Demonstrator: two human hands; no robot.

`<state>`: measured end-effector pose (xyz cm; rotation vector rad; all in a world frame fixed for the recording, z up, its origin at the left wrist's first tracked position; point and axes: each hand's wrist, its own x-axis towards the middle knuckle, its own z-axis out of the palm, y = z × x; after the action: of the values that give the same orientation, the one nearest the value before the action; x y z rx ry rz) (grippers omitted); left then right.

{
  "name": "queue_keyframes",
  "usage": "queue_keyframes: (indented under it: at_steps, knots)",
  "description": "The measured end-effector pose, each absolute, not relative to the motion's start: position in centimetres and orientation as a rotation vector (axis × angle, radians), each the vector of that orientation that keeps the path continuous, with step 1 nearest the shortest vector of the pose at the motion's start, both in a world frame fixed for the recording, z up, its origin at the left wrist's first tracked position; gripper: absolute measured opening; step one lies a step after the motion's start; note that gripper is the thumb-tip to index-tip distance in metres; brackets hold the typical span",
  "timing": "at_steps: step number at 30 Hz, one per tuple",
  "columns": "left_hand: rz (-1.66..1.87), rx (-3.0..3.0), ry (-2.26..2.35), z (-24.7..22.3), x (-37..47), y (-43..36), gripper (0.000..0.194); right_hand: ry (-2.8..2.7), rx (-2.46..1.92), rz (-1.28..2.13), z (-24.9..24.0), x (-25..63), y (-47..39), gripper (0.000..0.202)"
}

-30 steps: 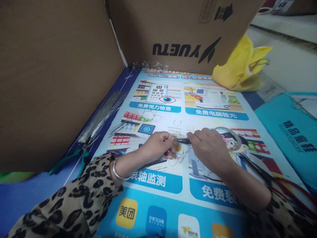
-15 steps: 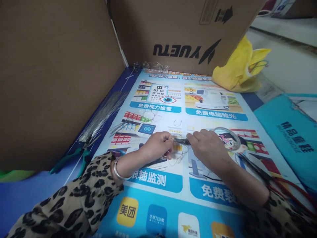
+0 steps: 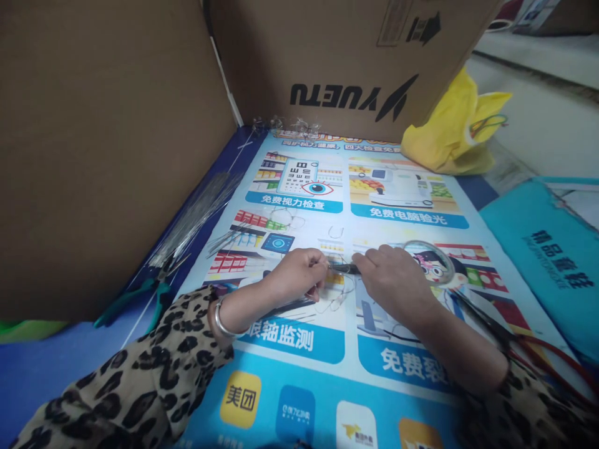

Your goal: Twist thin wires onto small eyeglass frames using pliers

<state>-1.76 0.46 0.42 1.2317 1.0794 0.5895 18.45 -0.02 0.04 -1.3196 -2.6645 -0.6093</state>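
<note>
Over the middle of the printed poster, my left hand (image 3: 304,273) is closed in a pinch on thin wire (image 3: 344,293), which loops out below and beside the fingers. My right hand (image 3: 390,274) is wrapped round a dark, slim tool (image 3: 345,268) that looks like pliers. The tool's jaws point left and reach my left fingertips; its handles are hidden in the right hand. Loose thin wire loops (image 3: 281,218) and one curved piece (image 3: 336,233) lie on the poster beyond the hands.
Teal-handled pliers (image 3: 159,290) and a wire bundle (image 3: 194,212) lie left. Scissors with red handles (image 3: 503,333) and a clear tape roll (image 3: 447,265) are right, with a turquoise bag (image 3: 547,249) beyond. A yellow bag (image 3: 449,131) and cardboard (image 3: 318,56) stand behind.
Both hands stay almost in place. The fingers of my left hand have shifted slightly, and the wire loops beside them have moved a little.
</note>
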Motion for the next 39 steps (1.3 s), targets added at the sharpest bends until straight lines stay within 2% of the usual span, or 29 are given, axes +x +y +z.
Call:
queue_keyframes:
  at_steps: [24,39]
  knots:
    - [0.543,1.242,1.101,0.92,-1.81,0.67,0.011,-2.627,-1.339,-0.622,-0.01,18.26,-0.35,0.013]
    - [0.531,1.254,1.098,1.05,-1.82,0.67,0.012,-2.695,-1.410,-0.493,-0.38,18.26,-0.20,0.013]
